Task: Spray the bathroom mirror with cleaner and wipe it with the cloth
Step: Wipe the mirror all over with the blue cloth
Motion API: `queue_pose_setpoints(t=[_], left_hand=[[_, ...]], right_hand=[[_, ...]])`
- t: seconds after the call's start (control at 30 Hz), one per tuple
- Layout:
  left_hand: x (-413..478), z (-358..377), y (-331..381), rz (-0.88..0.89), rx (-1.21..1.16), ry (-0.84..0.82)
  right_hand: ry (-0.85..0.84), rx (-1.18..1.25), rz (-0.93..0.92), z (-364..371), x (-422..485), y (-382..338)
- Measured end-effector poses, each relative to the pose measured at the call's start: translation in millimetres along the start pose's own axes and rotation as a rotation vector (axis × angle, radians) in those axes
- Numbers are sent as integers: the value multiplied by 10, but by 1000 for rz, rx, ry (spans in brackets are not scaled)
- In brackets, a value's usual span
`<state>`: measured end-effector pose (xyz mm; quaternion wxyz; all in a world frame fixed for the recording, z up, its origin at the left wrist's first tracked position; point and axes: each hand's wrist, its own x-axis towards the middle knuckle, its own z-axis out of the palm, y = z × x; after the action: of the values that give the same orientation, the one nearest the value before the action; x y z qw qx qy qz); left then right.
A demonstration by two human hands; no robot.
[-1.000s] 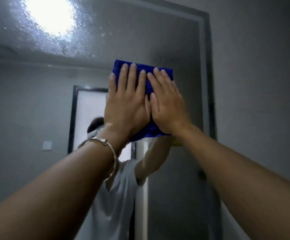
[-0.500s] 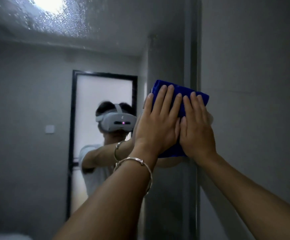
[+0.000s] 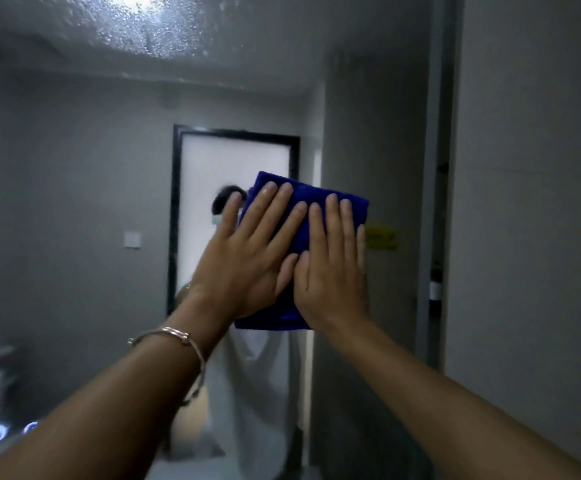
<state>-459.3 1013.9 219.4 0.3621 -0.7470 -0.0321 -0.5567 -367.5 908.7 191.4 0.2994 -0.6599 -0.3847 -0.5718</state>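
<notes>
Both forearms reach out; one bangle (image 3: pixel 178 337) on the left wrist. Left hand (image 3: pixel 244 258) and right hand (image 3: pixel 330 268) lie flat, fingers spread, pressing one folded blue cloth (image 3: pixel 303 216) against the mirror (image 3: pixel 74 188), right of centre. Best to keep even pressure and overlap strokes. Droplets (image 3: pixel 157 32) sit unwiped along the top. No spray bottle visible.

The cloth (image 3: pixel 317 216) lies flat against the mirror (image 3: pixel 74 202), near its right edge. The left hand (image 3: pixel 244 258) and right hand (image 3: pixel 330 271) press on it side by side, thumbs touching. A bracelet (image 3: pixel 178 341) sits on the left wrist. Droplets (image 3: pixel 150 32) cling to the mirror above.
</notes>
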Motion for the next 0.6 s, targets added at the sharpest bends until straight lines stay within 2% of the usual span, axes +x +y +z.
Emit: queue_pose_setpoints(t=[0.13, 0.27, 0.47, 0.6], left_hand=[[-11, -114, -529, -3, 76, -9], [308, -184, -797, 18, 139, -21], [929, -144, -465, -186, 22, 50], [1451, -124, -125, -228, -41, 64]], right_hand=[[46, 23, -11, 120, 299, -432], [76, 41, -51, 113, 678, -463], [23, 17, -192, -228, 1263, 118], [-24, -11, -152, -451, 1490, 625]])
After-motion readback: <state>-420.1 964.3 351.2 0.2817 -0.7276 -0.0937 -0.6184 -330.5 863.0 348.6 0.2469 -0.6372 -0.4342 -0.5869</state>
